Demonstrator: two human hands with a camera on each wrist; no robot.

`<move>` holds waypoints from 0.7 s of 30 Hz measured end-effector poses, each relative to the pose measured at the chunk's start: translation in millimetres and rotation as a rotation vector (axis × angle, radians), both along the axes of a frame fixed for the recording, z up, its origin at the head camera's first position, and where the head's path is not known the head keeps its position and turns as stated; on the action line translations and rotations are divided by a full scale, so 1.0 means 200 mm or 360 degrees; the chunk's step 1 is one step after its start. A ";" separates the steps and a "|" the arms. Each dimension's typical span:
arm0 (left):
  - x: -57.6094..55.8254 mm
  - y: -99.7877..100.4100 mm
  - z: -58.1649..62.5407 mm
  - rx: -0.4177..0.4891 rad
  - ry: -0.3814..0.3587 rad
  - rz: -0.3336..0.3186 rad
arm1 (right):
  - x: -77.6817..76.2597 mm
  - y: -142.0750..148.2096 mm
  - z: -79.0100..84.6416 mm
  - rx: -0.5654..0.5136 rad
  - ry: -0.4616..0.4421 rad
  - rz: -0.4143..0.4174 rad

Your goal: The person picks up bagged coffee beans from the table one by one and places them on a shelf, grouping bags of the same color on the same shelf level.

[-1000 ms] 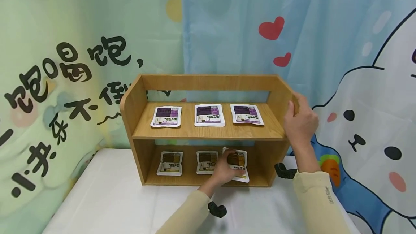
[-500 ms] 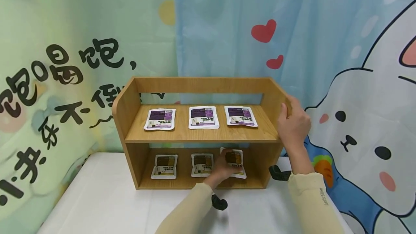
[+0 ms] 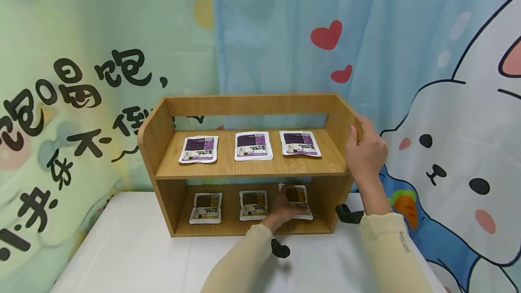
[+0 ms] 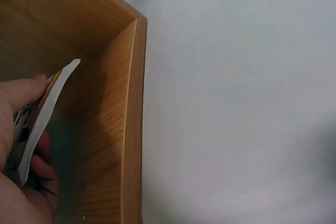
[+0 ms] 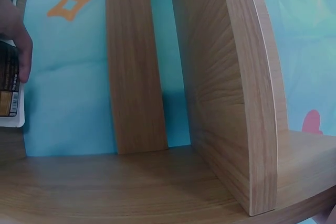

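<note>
A two-tier wooden shelf [image 3: 252,176] stands on a white-covered table. On its lower tier, at the right end, my left hand [image 3: 281,207] holds a white-edged food pouch [image 3: 300,200] with a brown and yellow label. From the left wrist, the pouch [image 4: 44,111] appears tilted, thumb on its printed face and fingers curled behind it. My right hand [image 3: 366,150] grips the front edge of the shelf's right side panel [image 5: 226,93]. Two similar pouches lie left of the held one: a middle one [image 3: 253,205] and a left one [image 3: 206,208].
Three purple-labelled pouches lie in a row on the upper tier: left [image 3: 198,149], middle [image 3: 253,146] and right [image 3: 300,143]. A crossbar [image 3: 252,105] runs along the shelf's top back. Printed cloth [image 3: 277,35] hangs behind, and the white tabletop [image 3: 122,252] extends in front.
My left hand has moved the pouch slightly right and deeper into the lower tier. The right hand keeps its grip on the side panel. The head view has shifted a little to the right.
</note>
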State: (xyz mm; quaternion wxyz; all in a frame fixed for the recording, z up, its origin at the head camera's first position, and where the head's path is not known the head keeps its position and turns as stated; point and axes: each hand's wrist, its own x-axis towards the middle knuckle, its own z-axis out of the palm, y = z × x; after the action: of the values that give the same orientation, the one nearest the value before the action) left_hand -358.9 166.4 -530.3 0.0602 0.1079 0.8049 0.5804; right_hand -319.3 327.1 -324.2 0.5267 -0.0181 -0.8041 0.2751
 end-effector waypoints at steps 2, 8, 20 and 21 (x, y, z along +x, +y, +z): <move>0.00 0.01 -0.01 -0.0002 -0.0001 -0.0033 | 0.01 0.01 -0.01 -0.0009 0.0003 -0.0018; -0.01 0.03 -0.01 -0.0061 0.0019 -0.0063 | 0.01 0.02 -0.01 -0.0009 0.0003 -0.0032; -0.03 0.02 -0.04 -0.0212 -0.0010 -0.0054 | 0.01 -0.02 0.01 -0.0012 0.0023 0.0012; -0.03 0.01 -0.04 -0.0232 -0.0001 -0.0060 | 0.00 -0.02 0.01 -0.0010 0.0024 0.0011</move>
State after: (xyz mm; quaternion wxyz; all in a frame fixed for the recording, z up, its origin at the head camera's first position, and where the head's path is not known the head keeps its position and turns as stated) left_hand -364.7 169.2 -537.8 0.0791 0.1182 0.8429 0.5190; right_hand -318.7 323.0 -322.7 0.5318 -0.0148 -0.7993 0.2794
